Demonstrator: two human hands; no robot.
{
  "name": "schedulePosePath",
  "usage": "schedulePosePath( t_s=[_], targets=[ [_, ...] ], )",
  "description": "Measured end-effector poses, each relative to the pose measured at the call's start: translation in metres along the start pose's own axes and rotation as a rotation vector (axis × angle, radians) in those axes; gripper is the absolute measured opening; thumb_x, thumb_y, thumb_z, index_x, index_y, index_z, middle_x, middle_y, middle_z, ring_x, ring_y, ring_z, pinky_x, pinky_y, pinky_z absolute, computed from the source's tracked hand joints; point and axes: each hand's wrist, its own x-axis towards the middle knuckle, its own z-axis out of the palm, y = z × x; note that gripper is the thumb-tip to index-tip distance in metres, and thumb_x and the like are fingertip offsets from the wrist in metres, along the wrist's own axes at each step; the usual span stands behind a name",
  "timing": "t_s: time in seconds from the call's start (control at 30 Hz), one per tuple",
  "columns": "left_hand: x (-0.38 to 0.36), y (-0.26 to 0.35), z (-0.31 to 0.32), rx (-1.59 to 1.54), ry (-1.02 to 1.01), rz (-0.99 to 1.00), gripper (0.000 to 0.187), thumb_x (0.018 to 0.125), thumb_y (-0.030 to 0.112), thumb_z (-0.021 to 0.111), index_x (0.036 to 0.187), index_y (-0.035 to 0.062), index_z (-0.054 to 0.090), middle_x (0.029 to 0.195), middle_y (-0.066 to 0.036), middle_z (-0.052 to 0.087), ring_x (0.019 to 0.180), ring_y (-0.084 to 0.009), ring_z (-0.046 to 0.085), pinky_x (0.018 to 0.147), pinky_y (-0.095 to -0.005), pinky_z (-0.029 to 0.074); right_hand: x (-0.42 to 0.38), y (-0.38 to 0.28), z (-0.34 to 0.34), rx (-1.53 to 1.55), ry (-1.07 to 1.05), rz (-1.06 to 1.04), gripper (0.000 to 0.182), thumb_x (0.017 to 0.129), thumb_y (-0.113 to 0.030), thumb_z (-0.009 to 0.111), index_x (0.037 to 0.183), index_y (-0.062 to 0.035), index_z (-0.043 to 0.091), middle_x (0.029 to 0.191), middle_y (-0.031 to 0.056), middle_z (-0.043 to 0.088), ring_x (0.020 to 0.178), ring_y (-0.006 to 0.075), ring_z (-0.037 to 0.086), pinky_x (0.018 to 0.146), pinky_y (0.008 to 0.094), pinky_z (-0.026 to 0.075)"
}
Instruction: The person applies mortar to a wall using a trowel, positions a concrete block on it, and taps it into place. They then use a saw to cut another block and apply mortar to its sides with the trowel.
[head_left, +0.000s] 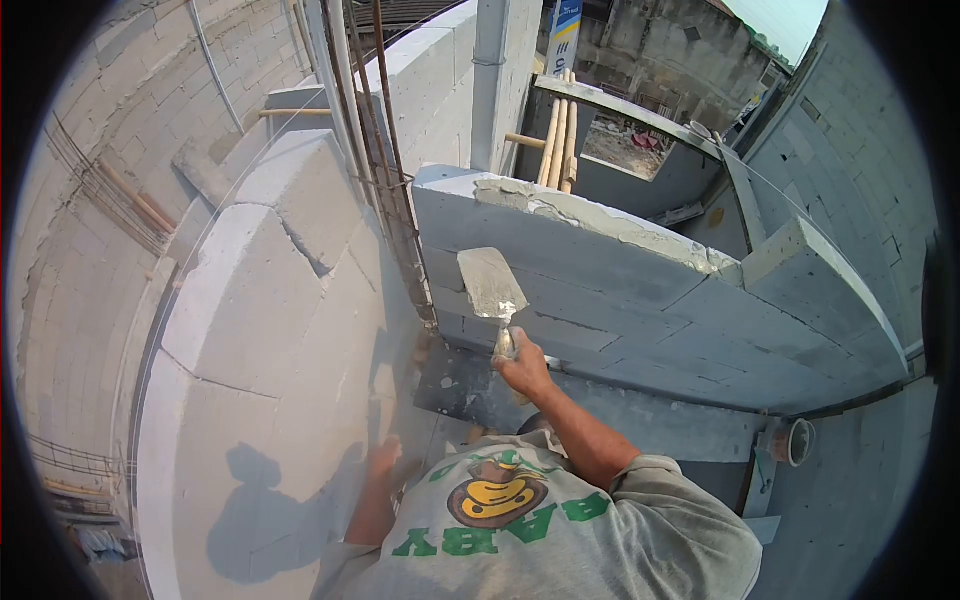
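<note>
My right hand (525, 367) is closed around the handle of a trowel (491, 283), whose flat blade points away from me. Some pale mortar sticks near the base of the blade. The trowel is held up in front of a wall of light blocks (580, 290). Wet-looking mortar (610, 225) lies in a rough strip along part of that wall's top. My left hand (384, 456) is low beside the left block wall (270, 330); glare and blur hide its fingers, and what it holds, if anything, cannot be made out.
Upright steel rebar (392, 160) stands where the two walls meet. A bucket (798, 442) is at the lower right. Bamboo poles (558, 145) lean beyond the front wall. A single raised block (800, 250) sits on its right end. A string line runs along the left wall.
</note>
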Motion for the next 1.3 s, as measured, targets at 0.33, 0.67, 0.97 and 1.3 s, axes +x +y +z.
schedulePosePath(
  t_s=[0.33, 0.67, 0.97, 1.3],
  targets=[
    [-0.018, -0.097, -0.012, 0.397, -0.044, 0.177, 0.036, 0.082, 0.029, 0.072, 0.100, -0.0017, 0.065, 0.085, -0.012, 0.067, 0.073, -0.0243, 0.064, 0.063, -0.0390, 0.049, 0.050, -0.106, -0.162, 0.362, -0.193, 0.163, 0.048, 0.081, -0.017, 0.069, 0.122, 0.0015, 0.051, 0.083, 0.0090, 0.059, 0.064, 0.0151, 0.060, 0.058, 0.0317, 0.052],
    [0.027, -0.088, -0.012, 0.157, 0.047, -0.161, 0.027, 0.085, 0.024, 0.070, 0.099, 0.0013, 0.065, 0.083, -0.011, 0.067, 0.065, -0.0224, 0.064, 0.057, -0.0340, 0.051, 0.109, -0.149, -0.215, -0.439, -0.177, -0.031, 0.041, 0.081, -0.029, 0.067, 0.102, 0.0051, 0.066, 0.092, 0.0249, 0.068, 0.084, 0.0380, 0.067, 0.078, 0.0408, 0.052],
    [0.047, -0.112, -0.019, 0.237, 0.033, -0.080, 0.025, 0.086, 0.024, 0.070, 0.098, 0.0029, 0.065, 0.081, -0.011, 0.068, 0.064, -0.0229, 0.066, 0.057, -0.0335, 0.053, 0.132, -0.171, -0.186, -0.707, -0.202, -0.046, 0.041, 0.082, -0.026, 0.063, 0.105, 0.0084, 0.065, 0.097, 0.0293, 0.067, 0.093, 0.0400, 0.066, 0.083, 0.0423, 0.051],
    [0.020, -0.066, -0.013, 0.139, -0.062, -0.264, 0.026, 0.085, 0.027, 0.071, 0.101, 0.0068, 0.065, 0.085, -0.007, 0.069, 0.066, -0.0222, 0.068, 0.059, -0.0373, 0.051, 0.105, -0.140, -0.219, -0.678, -0.097, 0.163, 0.044, 0.080, -0.028, 0.062, 0.105, 0.0082, 0.066, 0.103, 0.0294, 0.066, 0.098, 0.0399, 0.065, 0.086, 0.0427, 0.050]
  ],
)
